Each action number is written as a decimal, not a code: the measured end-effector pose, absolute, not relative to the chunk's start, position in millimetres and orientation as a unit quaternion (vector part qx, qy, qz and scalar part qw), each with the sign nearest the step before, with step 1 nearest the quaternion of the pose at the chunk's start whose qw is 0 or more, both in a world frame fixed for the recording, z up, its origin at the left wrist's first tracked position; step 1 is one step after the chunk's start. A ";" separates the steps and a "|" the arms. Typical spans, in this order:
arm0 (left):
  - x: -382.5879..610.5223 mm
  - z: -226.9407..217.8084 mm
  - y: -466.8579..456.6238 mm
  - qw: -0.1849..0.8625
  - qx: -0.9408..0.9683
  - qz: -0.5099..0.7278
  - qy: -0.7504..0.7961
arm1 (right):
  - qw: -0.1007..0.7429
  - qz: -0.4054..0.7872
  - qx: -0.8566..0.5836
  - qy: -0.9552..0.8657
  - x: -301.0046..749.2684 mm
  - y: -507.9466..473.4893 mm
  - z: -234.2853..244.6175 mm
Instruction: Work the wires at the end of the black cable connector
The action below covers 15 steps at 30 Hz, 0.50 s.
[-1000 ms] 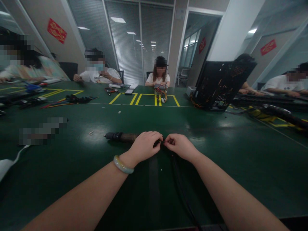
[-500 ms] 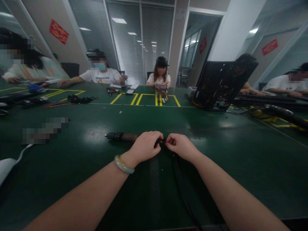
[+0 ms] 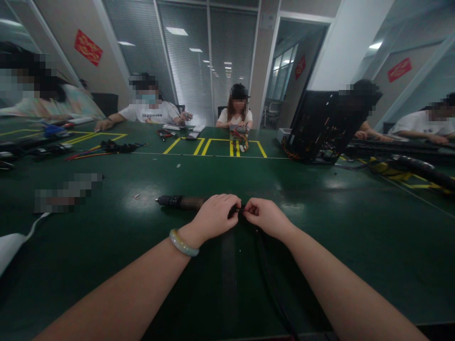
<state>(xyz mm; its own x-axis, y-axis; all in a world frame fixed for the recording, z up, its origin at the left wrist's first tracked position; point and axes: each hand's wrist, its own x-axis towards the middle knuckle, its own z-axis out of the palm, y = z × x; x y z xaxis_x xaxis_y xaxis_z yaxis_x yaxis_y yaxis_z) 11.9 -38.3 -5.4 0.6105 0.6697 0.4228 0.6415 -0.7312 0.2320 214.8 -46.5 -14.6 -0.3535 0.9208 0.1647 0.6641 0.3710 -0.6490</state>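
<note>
My left hand (image 3: 213, 215) is closed round the right end of a dark cylindrical tool (image 3: 181, 202) that lies on the green table (image 3: 106, 227). A pale bangle sits on that wrist. My right hand (image 3: 266, 215) pinches a small dark part at the point where the two hands meet. A black cable (image 3: 270, 279) runs from there toward me between my forearms. What the fingertips grip is too small to make out.
A black open metal chassis (image 3: 320, 125) stands at the back right. Red and black wires (image 3: 103, 149) lie at the back left. Yellow lines mark the far table. Several people sit around the table. A white object (image 3: 10, 244) lies at the left edge.
My hands stay joined at the tool's end with almost no movement. The person at the back left has stretched an arm out over the table.
</note>
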 end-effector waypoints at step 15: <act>12.0 -8.9 -34.4 0.030 0.898 0.247 0.363 | 0.278 0.250 -0.504 -0.779 210.1 -46.7 -14.9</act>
